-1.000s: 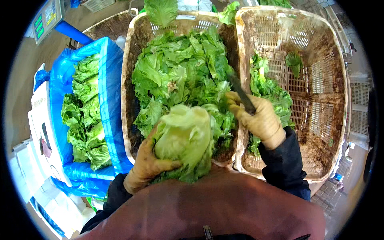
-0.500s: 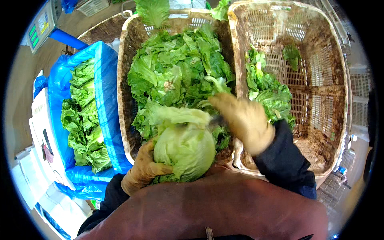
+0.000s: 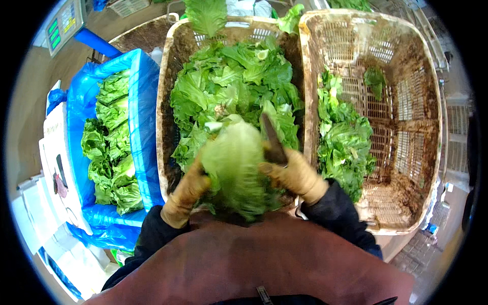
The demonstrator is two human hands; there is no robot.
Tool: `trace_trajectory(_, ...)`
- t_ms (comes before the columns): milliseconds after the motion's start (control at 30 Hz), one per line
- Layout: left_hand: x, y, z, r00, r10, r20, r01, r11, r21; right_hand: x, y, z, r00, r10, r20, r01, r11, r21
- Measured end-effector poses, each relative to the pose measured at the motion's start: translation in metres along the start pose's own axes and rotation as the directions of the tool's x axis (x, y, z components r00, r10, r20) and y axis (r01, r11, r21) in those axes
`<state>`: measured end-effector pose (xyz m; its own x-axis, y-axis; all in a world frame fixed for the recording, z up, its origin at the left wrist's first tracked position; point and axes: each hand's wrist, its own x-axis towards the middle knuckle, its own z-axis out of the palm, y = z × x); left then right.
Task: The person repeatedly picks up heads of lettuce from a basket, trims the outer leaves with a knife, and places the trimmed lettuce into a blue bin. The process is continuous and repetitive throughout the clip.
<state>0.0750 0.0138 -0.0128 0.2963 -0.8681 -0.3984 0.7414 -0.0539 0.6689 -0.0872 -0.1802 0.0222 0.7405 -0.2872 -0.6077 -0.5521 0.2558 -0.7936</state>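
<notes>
A pale green head of lettuce (image 3: 236, 170), blurred by motion, is held in front of my apron. My gloved left hand (image 3: 187, 195) grips its left side. My right hand (image 3: 300, 178), gloved too, is closed around a knife (image 3: 274, 141) with a dark blade that points up and away. This hand is at the lettuce's right side; whether its fingers touch the head, I cannot tell. Beneath and beyond the head, loose lettuce leaves (image 3: 231, 76) fill the dirty middle basket (image 3: 162, 112).
On the left stands a crate lined with blue plastic (image 3: 145, 127), holding several lettuces (image 3: 114, 145). A second muddy basket (image 3: 432, 117) on the right has leaves (image 3: 345, 137) along its left side. A scale display (image 3: 63, 25) is at the far left.
The lettuce has been turned in my left hand, and the leaf that stuck out across its top no longer shows there. My right hand has come down closer to it, its knife now plainly visible.
</notes>
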Motion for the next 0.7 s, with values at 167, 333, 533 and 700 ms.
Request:
trace_trajectory(167, -0.003, 0.011, -0.004, 0.993, 0.077, 0.086, -0.095, 0.967, 0.237, -0.004, -0.019, -0.001, 0.997, -0.078, -0.016, 0.079, 0.987, 0.141)
trace_trajectory(333, -0.006, 0.024, -0.007, 0.928, 0.321, 0.189, -0.372, 0.802, 0.468, 0.009, -0.083, -0.003, 0.848, -0.53, 0.017, 0.466, 0.73, -0.501)
trace_trajectory(533, -0.042, 0.037, -0.029, 0.973, 0.227, 0.031, -0.206, 0.811, 0.548, 0.035, -0.102, -0.005, 0.816, -0.553, 0.17, 0.56, 0.68, -0.473)
trace_trajectory(700, -0.117, 0.051, -0.085, 0.857, 0.239, -0.456, -0.213, 0.971, 0.107, 0.044, -0.08, 0.034, 0.968, -0.247, -0.05, 0.225, 0.938, -0.265)
